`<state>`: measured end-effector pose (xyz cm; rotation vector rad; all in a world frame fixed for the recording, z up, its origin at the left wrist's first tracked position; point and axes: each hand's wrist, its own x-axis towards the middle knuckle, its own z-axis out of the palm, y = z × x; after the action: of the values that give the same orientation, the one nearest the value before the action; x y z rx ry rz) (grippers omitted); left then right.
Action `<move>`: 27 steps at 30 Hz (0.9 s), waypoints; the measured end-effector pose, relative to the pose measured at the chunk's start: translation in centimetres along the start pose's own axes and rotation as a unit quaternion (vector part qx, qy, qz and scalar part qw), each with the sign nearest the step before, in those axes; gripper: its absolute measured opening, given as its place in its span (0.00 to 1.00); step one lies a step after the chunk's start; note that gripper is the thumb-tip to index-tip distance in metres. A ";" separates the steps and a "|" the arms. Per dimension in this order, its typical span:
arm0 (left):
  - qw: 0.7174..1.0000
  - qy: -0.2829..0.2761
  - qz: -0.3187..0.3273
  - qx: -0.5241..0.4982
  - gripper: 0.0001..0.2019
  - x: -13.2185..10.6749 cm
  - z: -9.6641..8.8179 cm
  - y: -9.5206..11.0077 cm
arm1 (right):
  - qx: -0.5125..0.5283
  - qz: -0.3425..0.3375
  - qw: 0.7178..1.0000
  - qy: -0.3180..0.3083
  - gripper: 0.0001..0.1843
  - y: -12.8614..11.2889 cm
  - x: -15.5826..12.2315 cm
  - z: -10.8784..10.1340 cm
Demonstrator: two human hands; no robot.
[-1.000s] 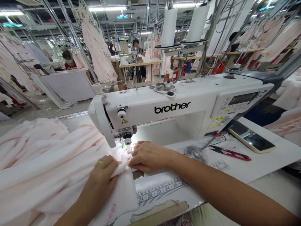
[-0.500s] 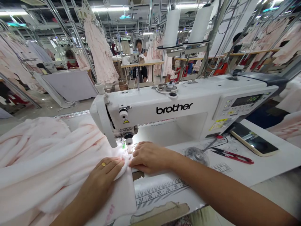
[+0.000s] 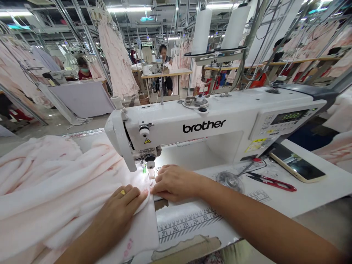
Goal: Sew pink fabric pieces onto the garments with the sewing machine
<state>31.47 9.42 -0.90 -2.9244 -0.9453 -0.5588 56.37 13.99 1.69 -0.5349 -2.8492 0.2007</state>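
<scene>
A white Brother sewing machine (image 3: 220, 124) stands across the table. Pale pink fleecy fabric (image 3: 55, 190) is heaped at the left and runs under the needle area (image 3: 150, 165). My left hand (image 3: 121, 209), with a gold ring, lies flat on the fabric just left of the needle, fingers stretched out. My right hand (image 3: 173, 182) rests fingers-down on the fabric edge right below the presser foot, fingertips pressed together on the cloth.
Red thread snips (image 3: 272, 181) and a phone (image 3: 297, 165) lie on the table at the right, near a clear round dish (image 3: 229, 179). A printed ruler (image 3: 189, 222) runs along the table front. Other people sit at machines behind; pink garments hang overhead.
My left hand has flattened and slid a little forward on the fabric, its fingers no longer bunching the cloth. My right hand has hardly moved.
</scene>
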 end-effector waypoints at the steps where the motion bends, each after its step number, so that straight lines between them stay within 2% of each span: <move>1: 1.000 0.002 0.006 0.004 0.25 0.1 0.0 0.0 | -0.001 0.001 1.000 -0.001 0.07 0.0 0.0 0.0; 7: 0.999 0.013 0.026 -0.027 0.25 0.4 -0.5 -0.3 | -0.007 -0.002 1.000 -0.001 0.07 0.1 -0.1 0.2; 12: 0.999 -0.016 0.039 -0.029 0.22 0.9 -0.9 -0.2 | -0.011 -0.005 1.000 -0.007 0.08 0.1 -0.1 0.0; 17: 0.998 -0.050 0.035 -0.028 0.27 1.0 -1.2 -0.1 | -0.012 0.012 1.000 -0.011 0.07 0.0 -0.1 -0.1; 20: 0.997 -0.068 0.025 -0.020 0.28 0.7 -1.1 -0.3 | -0.031 0.040 0.999 0.008 0.06 -0.2 -0.1 0.0; 24: 0.998 -0.049 0.028 -0.024 0.27 0.6 -0.9 -0.6 | -0.029 0.054 0.998 0.021 0.11 -0.4 0.1 0.3; 27: 0.999 -0.038 0.021 -0.032 0.26 1.1 -0.7 -1.2 | -0.044 0.084 0.995 0.019 0.10 -0.6 0.4 0.7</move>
<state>31.34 10.95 0.05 -3.0352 -0.8882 -0.4880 55.68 13.54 1.23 -0.7896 -2.7873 0.0925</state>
